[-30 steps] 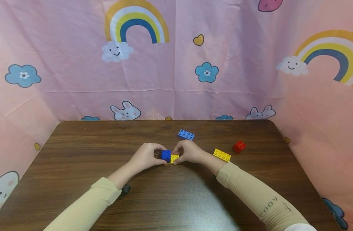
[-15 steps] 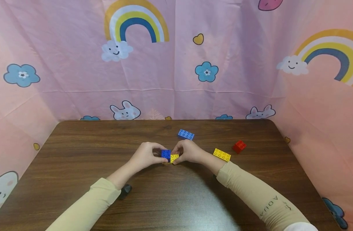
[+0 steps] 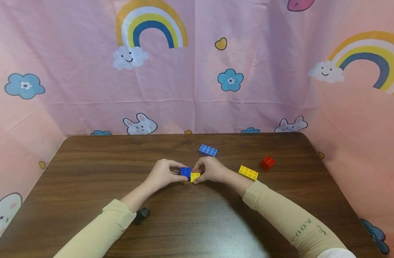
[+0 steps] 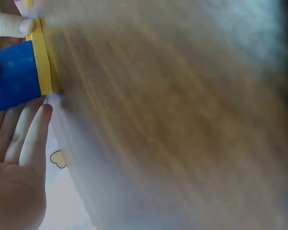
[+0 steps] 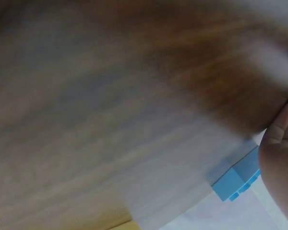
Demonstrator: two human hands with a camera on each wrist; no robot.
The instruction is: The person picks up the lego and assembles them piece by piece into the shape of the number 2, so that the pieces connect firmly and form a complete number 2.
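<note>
In the head view a dark blue brick (image 3: 185, 172) with studs on top sits on the left part of a yellow brick (image 3: 195, 176). My left hand (image 3: 161, 175) pinches the blue brick, thumb on its near side and fingers behind. My right hand (image 3: 211, 170) pinches the yellow brick's right end between thumb and fingers. Seen from the left wrist, the blue brick's smooth side lies flush against the yellow one, and a thumb presses the yellow brick's side. Only part of the right hand (image 5: 283, 148) shows in the right wrist view, its fingertips out of frame.
A light blue brick (image 3: 208, 150) lies just beyond the right hand. Another yellow brick (image 3: 248, 172) is beside the right forearm, with a red brick (image 3: 267, 163) farther right. A dark device (image 3: 142, 215) shows beneath the left wrist. Patterned cloth (image 3: 197, 71) borders the wooden table (image 3: 184, 229).
My left thumb has shifted slightly up and right along the blue brick's near side. Both hands keep their places, and the loose bricks stay where they were.
</note>
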